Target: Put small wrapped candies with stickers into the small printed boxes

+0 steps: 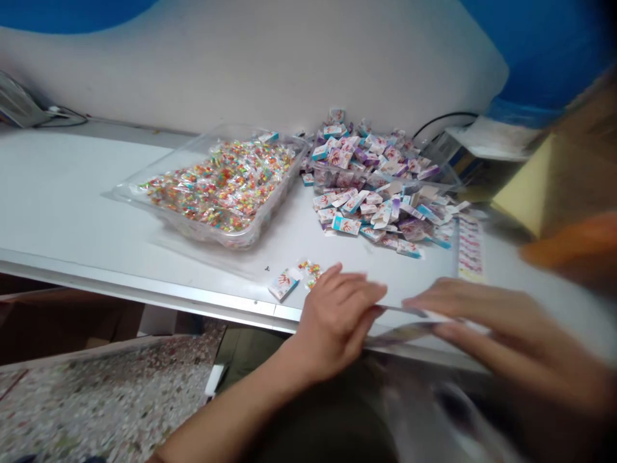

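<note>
My left hand [337,315] is closed at the table's front edge, thumb and fingers pinching one end of a thin, flexible sheet [407,332]. My right hand [501,337], smeared by motion, pinches the other end between thumb and fingers. The sheet bows between both hands; blur hides its print. Just beyond my left hand lie a small printed box [284,285] and a clear sachet of coloured beads or candies [311,272].
A clear plastic tray [270,215] full of bead-filled sachets stands left of centre. Several small boxes [347,224] spill in front of a second heaped clear tray [340,175]. A printed sheet [470,249] lies at right, near a yellow paper piece [527,186].
</note>
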Available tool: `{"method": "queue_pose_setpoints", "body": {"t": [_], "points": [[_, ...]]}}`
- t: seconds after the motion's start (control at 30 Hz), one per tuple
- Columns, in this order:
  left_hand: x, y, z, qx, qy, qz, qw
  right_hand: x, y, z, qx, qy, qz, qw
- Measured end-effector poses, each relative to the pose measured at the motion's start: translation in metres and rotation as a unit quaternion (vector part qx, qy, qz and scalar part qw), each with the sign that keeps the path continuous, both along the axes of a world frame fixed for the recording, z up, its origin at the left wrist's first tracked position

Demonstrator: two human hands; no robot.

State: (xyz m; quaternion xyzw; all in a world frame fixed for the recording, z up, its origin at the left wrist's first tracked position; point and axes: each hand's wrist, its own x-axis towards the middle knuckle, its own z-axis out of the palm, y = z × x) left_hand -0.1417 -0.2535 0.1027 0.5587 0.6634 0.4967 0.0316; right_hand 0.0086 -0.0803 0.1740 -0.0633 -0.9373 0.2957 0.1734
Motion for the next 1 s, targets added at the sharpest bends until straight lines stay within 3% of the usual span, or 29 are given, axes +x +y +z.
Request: {"method": "queue_pose_setpoints", "body": {"t": [0.07,0.13,0.23,0.37,0.5,0.7,0.8,0.87,1.0], "points": [[0.001,-0.004,-0.008,-0.036,-0.115,-0.024,0.992,-0.014,-0.013,-0.010,-0.024,-0.032,0.072,0.997],[0.000,-0.012,-0.018,-0.073,-0.226,-0.001,0.971,-0.023,-0.018,-0.024,-0.063,-0.044,0.091,0.993],[-0.002,-0.020,-0.028,-0.098,-0.315,0.021,0.944,-0.032,-0.023,-0.046,-0.123,-0.067,0.054,0.989],[-0.003,-0.022,-0.035,-0.083,-0.404,-0.021,0.911,-0.045,-0.034,-0.068,-0.146,-0.111,-0.001,0.983],[-0.006,-0.023,-0.043,-0.078,-0.463,-0.046,0.882,-0.058,-0.040,-0.076,-0.192,-0.138,-0.033,0.971],[-0.014,-0.027,-0.053,-0.087,-0.449,-0.053,0.888,-0.069,-0.030,-0.078,-0.278,-0.189,0.053,0.940],[-0.017,-0.026,-0.057,-0.106,-0.460,-0.075,0.878,-0.074,-0.027,-0.081,-0.268,-0.153,0.022,0.951],[-0.017,-0.025,-0.062,-0.138,-0.503,-0.072,0.850,-0.075,-0.029,-0.080,-0.224,-0.126,0.008,0.966],[-0.014,-0.023,-0.071,-0.136,-0.610,0.023,0.781,-0.071,-0.041,-0.074,-0.121,-0.100,0.026,0.987]]}}
